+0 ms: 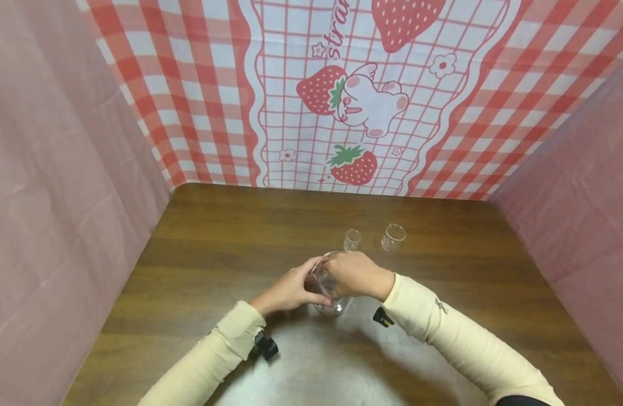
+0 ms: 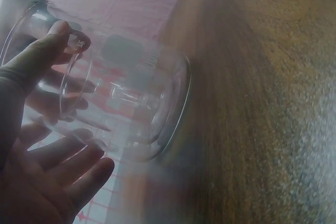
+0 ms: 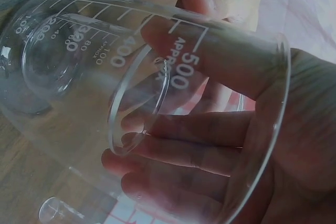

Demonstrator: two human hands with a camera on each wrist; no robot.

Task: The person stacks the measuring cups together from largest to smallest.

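Observation:
A large clear glass beaker (image 1: pixel 337 309) with white markings up to 500 stands tilted over the table. My left hand (image 1: pixel 291 287) grips its side, thumb near me and fingers round the far side. My right hand (image 1: pixel 359 273) reaches in through its mouth. Inside it, a smaller beaker (image 3: pixel 113 124) marked to 100 shows in the right wrist view. The right thumb and fingers (image 3: pixel 194 129) pinch that smaller beaker near its rim, seen through the large beaker's wall.
Two more small glass vessels stand behind the hands: a narrow one (image 1: pixel 352 239) and a wider beaker (image 1: pixel 394 237) to its right. The brown wooden table (image 1: pixel 215 225) meets a red checked strawberry cloth (image 1: pixel 205 113) at the back. Pink curtains (image 1: pixel 52 197) hang at both sides.

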